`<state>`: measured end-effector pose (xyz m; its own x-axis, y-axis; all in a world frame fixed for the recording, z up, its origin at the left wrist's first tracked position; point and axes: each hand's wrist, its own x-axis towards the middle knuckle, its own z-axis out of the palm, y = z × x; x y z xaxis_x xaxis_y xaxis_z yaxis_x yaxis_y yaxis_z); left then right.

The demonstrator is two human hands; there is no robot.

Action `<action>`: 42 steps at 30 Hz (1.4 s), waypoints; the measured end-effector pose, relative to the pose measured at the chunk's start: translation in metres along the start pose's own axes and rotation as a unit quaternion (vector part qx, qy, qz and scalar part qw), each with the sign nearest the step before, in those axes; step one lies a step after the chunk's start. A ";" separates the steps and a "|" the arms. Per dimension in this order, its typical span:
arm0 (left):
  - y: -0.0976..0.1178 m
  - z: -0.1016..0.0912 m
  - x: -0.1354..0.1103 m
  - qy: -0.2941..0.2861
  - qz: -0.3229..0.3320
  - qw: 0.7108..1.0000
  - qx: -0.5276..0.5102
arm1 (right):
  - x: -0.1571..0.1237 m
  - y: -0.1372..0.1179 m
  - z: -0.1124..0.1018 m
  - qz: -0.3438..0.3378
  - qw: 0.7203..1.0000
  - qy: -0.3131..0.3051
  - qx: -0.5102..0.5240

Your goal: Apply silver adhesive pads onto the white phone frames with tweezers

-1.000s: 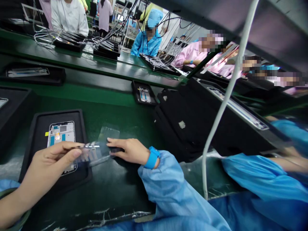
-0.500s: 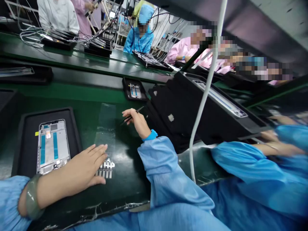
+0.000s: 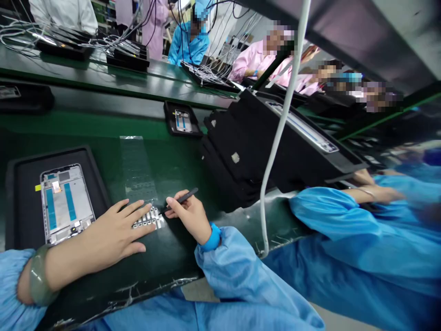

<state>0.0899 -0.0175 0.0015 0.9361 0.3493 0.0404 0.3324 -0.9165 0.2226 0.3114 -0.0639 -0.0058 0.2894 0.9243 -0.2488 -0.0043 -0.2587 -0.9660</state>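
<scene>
My left hand lies flat with fingers spread, pressing on the near end of a clear film strip that carries a row of small silvery parts. My right hand is closed on black tweezers, whose tip is at the silvery parts. A phone frame with blue strips rests in a black tray just left of my left hand.
A stack of black trays stands to the right, with a white cable hanging in front. Another tray with a phone frame sits further back. A person's blue sleeve is at right; several people work across the line.
My right hand with the tweezers came back from further up the strip to the silvery parts near my left hand. The left hand stayed flat on the strip.
</scene>
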 end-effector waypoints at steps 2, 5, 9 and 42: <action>0.000 0.003 0.000 0.010 -0.003 1.000 -0.003 | 0.000 0.001 0.003 -0.014 1.000 0.006 -0.018; 0.001 0.002 0.000 0.014 0.000 1.000 -0.002 | 0.000 0.002 0.005 -0.024 0.999 0.011 -0.030; 0.002 0.000 -0.001 0.008 0.004 1.000 0.005 | 0.001 0.001 0.005 -0.012 1.000 0.012 -0.015; 0.041 0.000 -0.093 0.139 -0.164 0.971 0.105 | 0.044 -0.061 0.131 0.031 0.953 -0.247 0.172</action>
<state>0.0164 -0.0872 0.0069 0.7186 0.6415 0.2686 0.6510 -0.7563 0.0648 0.1991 0.0290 0.0330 -0.2072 0.9517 -0.2268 -0.3440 -0.2879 -0.8937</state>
